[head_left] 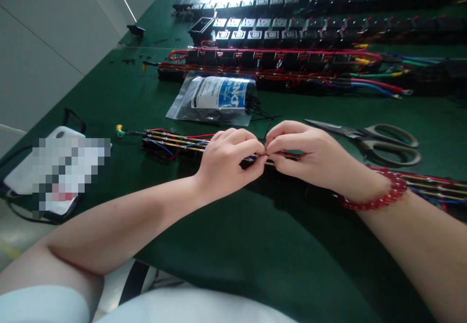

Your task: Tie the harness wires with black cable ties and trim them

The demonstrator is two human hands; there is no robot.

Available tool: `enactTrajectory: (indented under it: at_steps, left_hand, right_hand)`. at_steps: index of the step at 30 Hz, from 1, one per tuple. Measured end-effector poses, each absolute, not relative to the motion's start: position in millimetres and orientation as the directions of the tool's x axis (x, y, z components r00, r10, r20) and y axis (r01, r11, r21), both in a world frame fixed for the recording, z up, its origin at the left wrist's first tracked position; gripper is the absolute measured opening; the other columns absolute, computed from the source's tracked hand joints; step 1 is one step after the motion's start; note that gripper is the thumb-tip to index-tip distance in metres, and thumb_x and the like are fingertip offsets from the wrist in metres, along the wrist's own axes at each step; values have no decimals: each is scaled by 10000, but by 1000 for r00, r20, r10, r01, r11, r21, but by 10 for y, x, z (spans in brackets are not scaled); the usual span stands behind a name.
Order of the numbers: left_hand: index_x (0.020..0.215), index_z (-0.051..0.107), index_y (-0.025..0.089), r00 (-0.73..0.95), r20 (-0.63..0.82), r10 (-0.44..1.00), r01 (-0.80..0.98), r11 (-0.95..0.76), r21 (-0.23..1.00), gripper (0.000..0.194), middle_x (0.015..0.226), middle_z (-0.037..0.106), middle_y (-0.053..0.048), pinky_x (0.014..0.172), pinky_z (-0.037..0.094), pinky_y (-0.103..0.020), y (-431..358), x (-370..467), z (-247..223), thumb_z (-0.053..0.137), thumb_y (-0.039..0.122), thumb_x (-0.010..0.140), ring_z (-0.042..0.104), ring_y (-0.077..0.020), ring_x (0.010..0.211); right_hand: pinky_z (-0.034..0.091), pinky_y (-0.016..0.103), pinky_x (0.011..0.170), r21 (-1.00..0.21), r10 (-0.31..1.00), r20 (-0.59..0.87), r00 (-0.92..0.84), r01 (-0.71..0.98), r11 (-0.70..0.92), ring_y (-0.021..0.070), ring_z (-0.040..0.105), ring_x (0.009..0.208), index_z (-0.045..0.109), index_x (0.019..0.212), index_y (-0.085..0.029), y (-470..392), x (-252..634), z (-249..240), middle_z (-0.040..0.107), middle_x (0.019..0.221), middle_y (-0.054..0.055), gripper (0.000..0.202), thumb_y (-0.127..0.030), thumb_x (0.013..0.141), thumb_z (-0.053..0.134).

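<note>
A long black strip with brass rods and red and blue wires [164,143] lies across the green table. Over its middle, my left hand [233,155] and my right hand [302,150] meet fingertip to fingertip. Both hands pinch a thin black tie [268,131], whose end sticks up between them; the fingers hide the rest of it. A red bead bracelet [390,191] circles my right wrist. Behind my hands is a clear bag [219,99] with black ties spilling from its right end. Scissors [368,140] lie beyond my right wrist, their tips pointing left.
Several wired black strips [251,60] run side by side across the back of the green table [233,245]. At the left edge lies a white device with a partly blurred surface [65,143], with a black cord beside it. A small black part [136,30] sits near the far left edge.
</note>
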State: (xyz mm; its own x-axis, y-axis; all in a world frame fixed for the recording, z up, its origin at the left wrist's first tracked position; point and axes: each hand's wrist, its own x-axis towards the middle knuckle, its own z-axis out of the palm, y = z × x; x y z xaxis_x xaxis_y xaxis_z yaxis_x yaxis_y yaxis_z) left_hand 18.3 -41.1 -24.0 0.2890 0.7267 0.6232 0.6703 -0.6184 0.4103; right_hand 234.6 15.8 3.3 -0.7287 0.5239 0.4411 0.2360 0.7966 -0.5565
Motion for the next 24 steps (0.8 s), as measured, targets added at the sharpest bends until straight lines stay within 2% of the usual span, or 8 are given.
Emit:
enactTrajectory:
  at_steps: [10, 18, 24]
  left_hand:
    - [888, 734, 202, 355, 597, 720, 681, -636, 362, 107, 955, 773, -30, 835, 511, -340, -436, 136, -197, 666, 189, 970, 708, -193, 905]
    - [960, 755, 206, 363, 580, 730, 630, -650, 424, 105, 1004, 803, -35, 894, 537, -352, -451, 116, -180, 662, 202, 1008, 721, -191, 950]
    - [948, 739, 205, 385, 575, 722, 607, -667, 432, 86, 984, 793, -30, 874, 536, -352, -450, 98, -164, 676, 148, 958, 708, -192, 941]
  right_hand:
    - [552, 266, 730, -672, 607, 371, -703, 248, 698, 152, 699, 815, 722, 762, -166, 134, 2360, 89, 723, 973, 80, 150, -122, 892, 662]
    - [547, 250, 749, -662, 574, 388, -721, 215, 718, 140, 684, 836, 728, 778, -161, 132, 2371, 90, 704, 977, 79, 156, -90, 898, 657]
    - [553, 199, 705, -681, 554, 389, -736, 176, 711, 111, 691, 789, 752, 831, -157, 126, 2348, 86, 729, 938, 56, 148, -86, 926, 664]
